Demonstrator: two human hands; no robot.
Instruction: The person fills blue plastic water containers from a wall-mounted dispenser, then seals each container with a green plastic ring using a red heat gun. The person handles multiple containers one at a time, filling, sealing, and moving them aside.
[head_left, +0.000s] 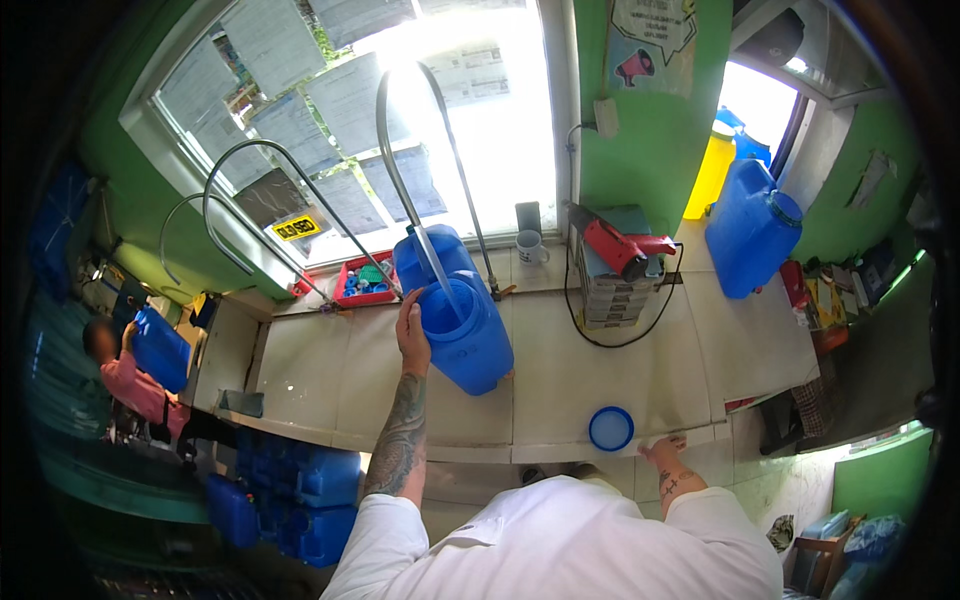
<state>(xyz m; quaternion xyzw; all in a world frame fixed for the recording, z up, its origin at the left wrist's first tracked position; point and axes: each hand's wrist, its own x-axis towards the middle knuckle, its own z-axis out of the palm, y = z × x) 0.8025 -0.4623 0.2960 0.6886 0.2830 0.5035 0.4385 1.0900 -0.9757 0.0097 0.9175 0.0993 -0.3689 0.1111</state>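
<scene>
A blue plastic water jug (480, 352) stands uncapped on the tiled counter, with water running into its wide mouth from a tall curved metal spout (397, 165). My left hand (412, 334) rests against the left side of the jug's neck, its fingers up along the rim. My right hand (663, 448) lies at the counter's front edge, holding nothing that shows. Just left of it, a round blue lid (611, 428) lies on the counter.
Two more curved spouts (281, 150) rise at left beside a red tray of caps (365, 279). A red heat gun (615, 244) with a black cord, a white mug (529, 247) and another blue jug (754, 232) stand along the back and right. A person (142, 375) holds a jug far left.
</scene>
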